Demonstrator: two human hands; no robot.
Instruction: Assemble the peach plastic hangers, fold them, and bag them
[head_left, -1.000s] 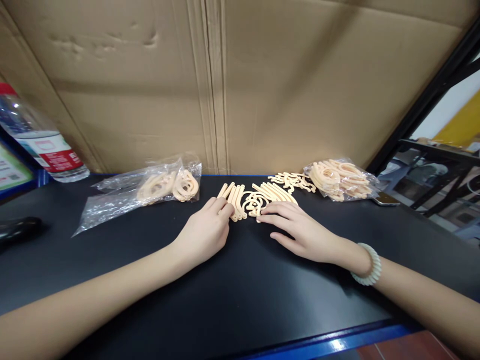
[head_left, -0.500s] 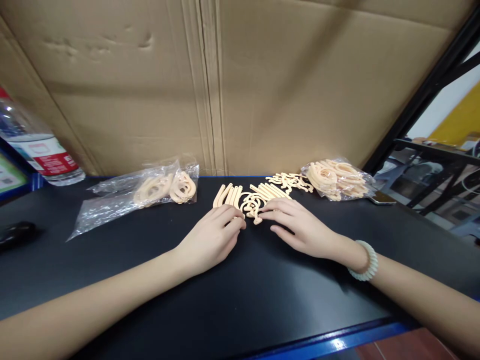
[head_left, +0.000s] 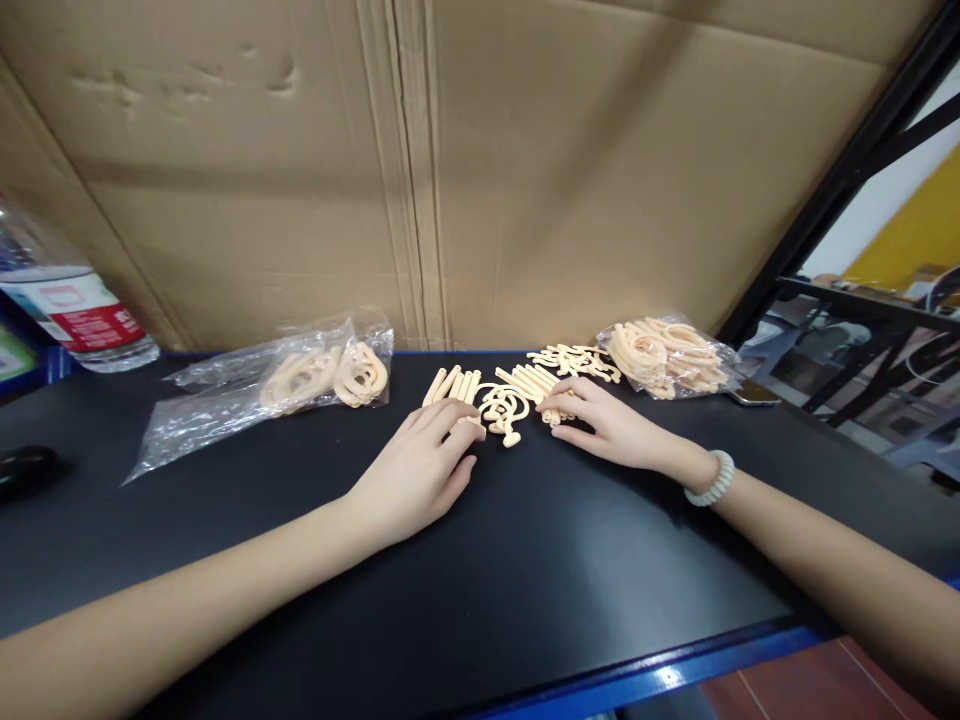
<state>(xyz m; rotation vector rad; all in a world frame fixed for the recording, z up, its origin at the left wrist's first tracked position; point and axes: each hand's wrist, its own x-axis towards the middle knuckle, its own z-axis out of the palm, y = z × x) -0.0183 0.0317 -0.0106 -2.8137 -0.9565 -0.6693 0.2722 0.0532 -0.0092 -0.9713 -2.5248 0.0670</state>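
Note:
A spread of pale peach plastic strips and curved pieces [head_left: 504, 397] lies on the black tabletop [head_left: 480, 560] near the cardboard wall. My left hand [head_left: 417, 470] lies flat with fingers stretched out, its fingertips resting on the left strips. My right hand [head_left: 607, 424], with a white bead bracelet at the wrist, rests with fingers spread on the right end of the strips. Neither hand grips anything.
A clear bag with peach pieces [head_left: 300, 385] lies at the left, another full bag [head_left: 667, 358] at the right, with loose small pieces [head_left: 574, 360] beside it. A water bottle [head_left: 67, 310] stands far left, a dark object [head_left: 22, 468] at the left edge. Cardboard [head_left: 450, 170] closes the back.
My right hand has slid farther away and to the right along the strips. My left hand has flattened, its fingers stretching onto the left strips. The view has shifted slightly.

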